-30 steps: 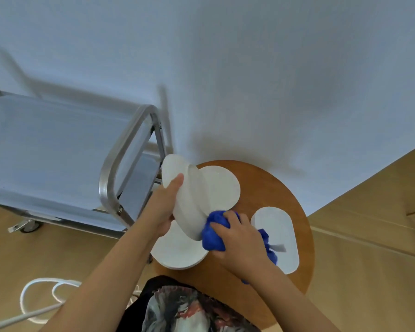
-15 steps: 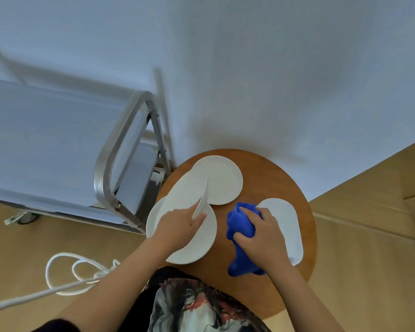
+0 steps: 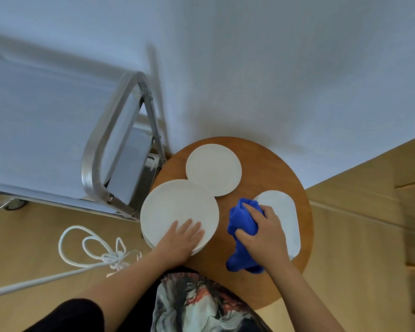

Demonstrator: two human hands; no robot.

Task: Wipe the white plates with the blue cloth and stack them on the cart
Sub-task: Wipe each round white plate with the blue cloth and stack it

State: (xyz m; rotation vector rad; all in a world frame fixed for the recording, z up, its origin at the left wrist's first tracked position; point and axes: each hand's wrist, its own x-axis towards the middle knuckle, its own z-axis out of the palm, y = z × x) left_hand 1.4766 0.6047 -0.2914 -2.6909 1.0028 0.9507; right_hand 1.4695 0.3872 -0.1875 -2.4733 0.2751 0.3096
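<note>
Head view: we see oval plate (image 3: 284, 216) partly hidden under right hand (image 3: 264, 233); lower plate edge barely visible beneath large round plate (image 3: 177, 207). Cart (image 3: 58, 140) cut off at frame edge, beyond left hand (image 3: 182, 238). Left hand flat, fingers spread on large plate. Right hand grips blue cloth (image 3: 242, 226) on round table (image 3: 268, 164). Small round plate (image 3: 213, 168) beyond both hands.
</note>
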